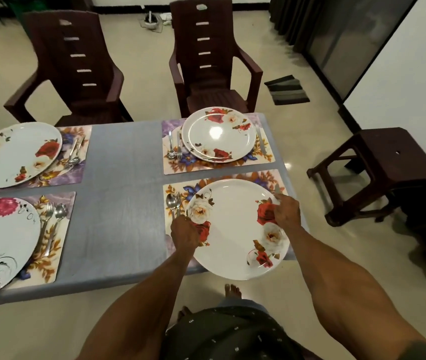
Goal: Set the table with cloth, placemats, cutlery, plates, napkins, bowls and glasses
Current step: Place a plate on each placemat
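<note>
No text, label or number seems readable anywhere; plates carry only flowers.

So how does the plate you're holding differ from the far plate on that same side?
The near plate is gripped at both rims by the left hand and right hand; the far plate is untouched. The near plate juts past its placemat and the table edge; the far plate sits within its placemat. Both are round, white, with red and white roses.
</note>
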